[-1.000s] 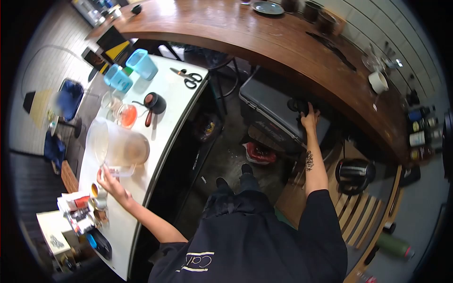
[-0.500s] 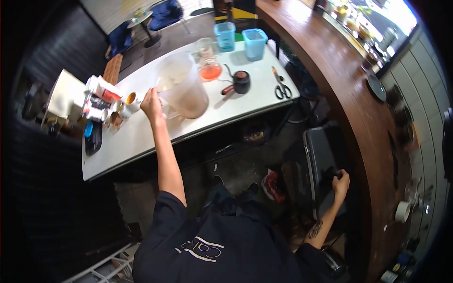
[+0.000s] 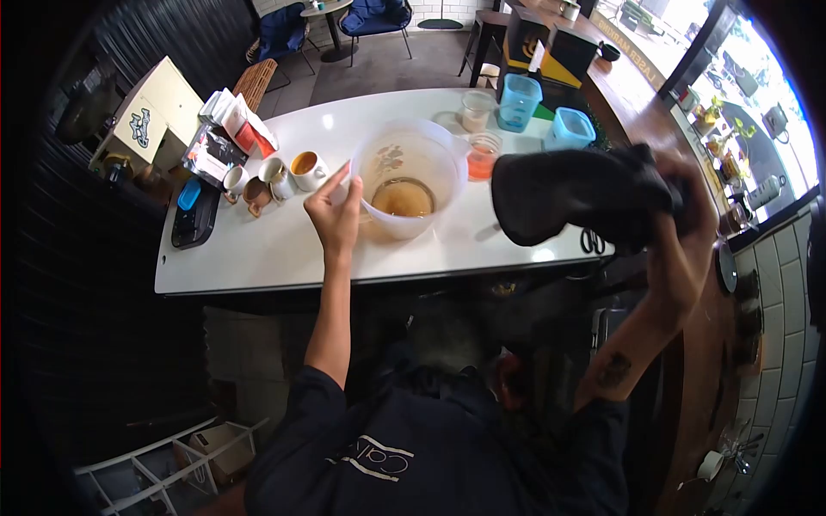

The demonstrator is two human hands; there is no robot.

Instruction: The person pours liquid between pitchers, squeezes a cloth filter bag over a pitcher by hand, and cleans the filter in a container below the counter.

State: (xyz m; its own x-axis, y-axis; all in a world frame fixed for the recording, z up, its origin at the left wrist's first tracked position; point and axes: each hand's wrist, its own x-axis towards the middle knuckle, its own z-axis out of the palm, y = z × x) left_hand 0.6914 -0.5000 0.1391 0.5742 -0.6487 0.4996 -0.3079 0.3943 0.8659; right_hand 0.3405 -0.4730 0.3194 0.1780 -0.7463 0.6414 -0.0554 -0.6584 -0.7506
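Note:
My left hand (image 3: 335,215) is closed on the handle side of a large translucent plastic jug (image 3: 452,172), which stands on the white table with a little brown liquid (image 3: 403,199) at its bottom. Raised over the table's right side, my right hand (image 3: 688,215) grips a black tapered vessel (image 3: 568,193) tipped onto its side, its wide end toward the jug. Blur hides the vessel's exact kind and how the fingers wrap it. Behind the jug is a glass vessel holding orange-red liquid (image 3: 483,159). Black-handled scissors (image 3: 592,242) show partly below the black vessel.
Several cups, one a white cup (image 3: 310,172), stand left of the jug near a black scale-like tray (image 3: 194,219). Two blue plastic containers (image 3: 520,103) are at the back right. A wooden counter (image 3: 688,378) runs along my right side.
My right hand has risen from low beside the counter to above the table, bringing up the black vessel. The view has tilted up, and the jug now shows its inside.

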